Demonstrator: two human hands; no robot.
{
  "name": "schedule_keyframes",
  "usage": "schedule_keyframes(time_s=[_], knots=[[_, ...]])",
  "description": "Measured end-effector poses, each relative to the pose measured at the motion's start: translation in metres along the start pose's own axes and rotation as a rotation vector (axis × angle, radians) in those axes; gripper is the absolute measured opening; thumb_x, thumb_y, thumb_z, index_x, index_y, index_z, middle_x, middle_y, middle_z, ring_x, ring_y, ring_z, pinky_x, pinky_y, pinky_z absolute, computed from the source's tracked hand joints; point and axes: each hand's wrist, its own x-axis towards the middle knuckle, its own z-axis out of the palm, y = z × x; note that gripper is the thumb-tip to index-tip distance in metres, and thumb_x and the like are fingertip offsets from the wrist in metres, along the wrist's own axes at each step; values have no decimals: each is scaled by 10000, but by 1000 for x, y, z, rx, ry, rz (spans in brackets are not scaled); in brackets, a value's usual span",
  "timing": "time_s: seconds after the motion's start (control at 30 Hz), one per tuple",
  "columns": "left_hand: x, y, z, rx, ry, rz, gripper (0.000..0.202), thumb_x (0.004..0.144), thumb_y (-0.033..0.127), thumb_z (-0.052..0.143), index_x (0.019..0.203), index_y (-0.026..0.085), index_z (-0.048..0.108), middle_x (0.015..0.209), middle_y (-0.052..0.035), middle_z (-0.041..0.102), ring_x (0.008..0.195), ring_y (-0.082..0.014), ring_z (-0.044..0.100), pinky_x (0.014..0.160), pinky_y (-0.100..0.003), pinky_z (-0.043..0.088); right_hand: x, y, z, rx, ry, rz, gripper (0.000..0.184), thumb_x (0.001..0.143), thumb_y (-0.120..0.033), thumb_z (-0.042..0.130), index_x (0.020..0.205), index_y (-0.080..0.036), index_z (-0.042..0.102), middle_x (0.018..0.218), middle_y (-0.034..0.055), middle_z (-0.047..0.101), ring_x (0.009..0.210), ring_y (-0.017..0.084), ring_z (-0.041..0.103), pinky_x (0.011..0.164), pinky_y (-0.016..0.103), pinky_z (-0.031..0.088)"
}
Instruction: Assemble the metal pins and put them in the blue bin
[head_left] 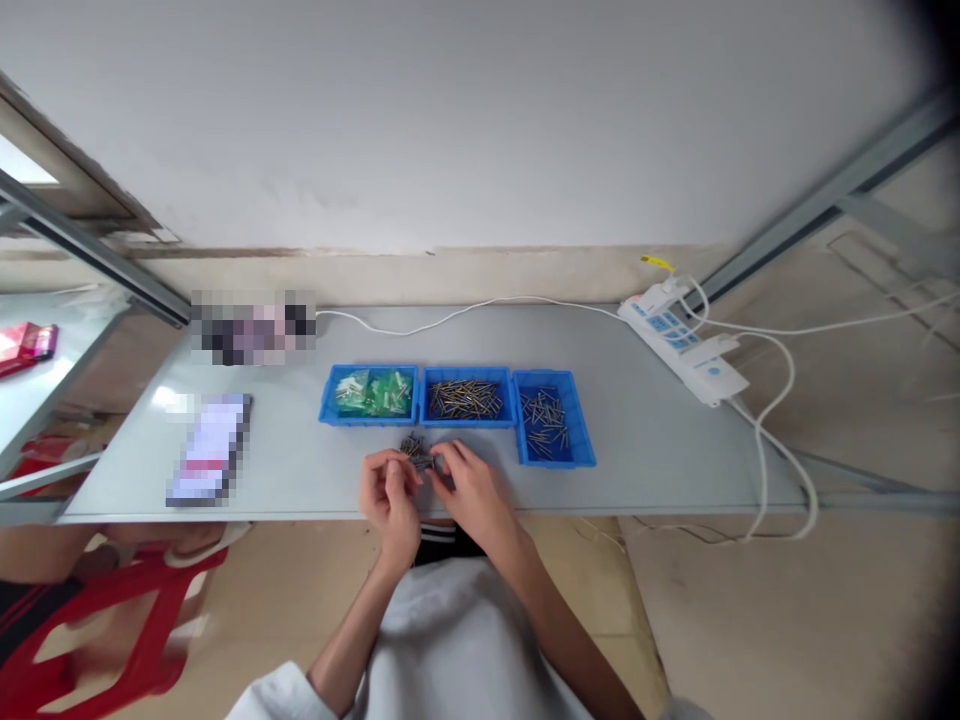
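A small heap of dark screws [412, 447] lies at the front of the grey table, between my two hands. My left hand [390, 492] is closed at the heap's left side, with curled fingers and the thumb pressed in; what it grips is hidden. From the right, my right hand [471, 492] pinches a screw [433, 462] at the heap's edge between thumb and fingers. Beyond the hands stand three blue bins. The left bin [322, 408] contains green-and-white small bags or parts, the middle bin [507, 418] bronze-coloured screws, and the right bin [577, 425] loose grey screws.
A phone [210, 450], blurred out, lies on the table [645, 460] at the left. Another blurred object [255, 333] sits at the back left. A white power strip [682, 340] with cables occupies the right side. Beside a red stool [142, 640], another person's leg shows.
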Motion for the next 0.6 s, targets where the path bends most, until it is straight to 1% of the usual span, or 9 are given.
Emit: schedule_keyframes(time_s=[0.1,0.17,0.2,0.27,0.3,0.37,0.4,0.53,0.6], knots=[[0,0,1,20,-10,8,239,1091,403,572,966,208,626,647,50,566,533,-112,519,510,-204,404,0,1,4,-40,24,39,112,986,-154,685,1037,-253,683,941,11,727,709,183,675,612,294,443],[0,2,1,68,22,46,238,1100,384,558,959,207,633,704,32,606,577,-122,553,559,-224,449,-1,2,4,-84,47,76,90,980,-171,708,1013,-249,675,895,9,727,690,192,676,592,299,416],[1,3,0,105,47,73,233,1105,369,549,964,207,640,757,16,635,629,-135,590,613,-243,488,-1,3,4,-104,59,96,93,974,-175,719,1009,-247,673,874,8,727,685,197,679,585,301,406],[5,7,-5,207,76,141,208,1114,335,530,1009,212,662,906,-29,694,811,-180,671,777,-305,550,-3,5,1,-126,76,123,101,966,-177,733,1002,-248,670,840,5,728,677,203,685,581,301,397],[7,9,-9,274,50,177,187,1114,321,533,1047,217,674,979,-49,708,920,-206,689,869,-344,554,-4,7,0,-127,82,126,100,967,-180,732,1001,-250,670,830,5,729,673,203,686,582,300,397],[11,12,-18,463,-77,262,156,1098,301,567,1126,226,700,1126,-90,730,1091,-259,682,1009,-422,519,-6,10,-1,-113,98,113,88,973,-192,724,999,-254,667,819,4,731,666,200,685,586,295,408],[12,13,-23,545,-144,296,164,1096,298,568,1150,234,709,1174,-103,733,1138,-279,676,1045,-450,505,-7,11,-2,-102,110,103,80,975,-198,718,995,-256,665,812,3,730,665,200,685,591,293,417],[11,8,-39,747,-318,358,371,1063,329,633,1424,246,649,1393,-150,700,1298,-344,641,1122,-517,482,-9,15,2,-59,169,98,72,967,-209,718,972,-253,661,783,-4,723,670,203,698,607,288,444],[8,2,-42,801,-379,412,478,1040,342,677,1502,239,610,1478,-161,677,1357,-371,617,1133,-527,478,-9,16,4,-40,186,103,77,964,-205,720,966,-251,658,784,-6,727,675,200,705,618,286,454]])
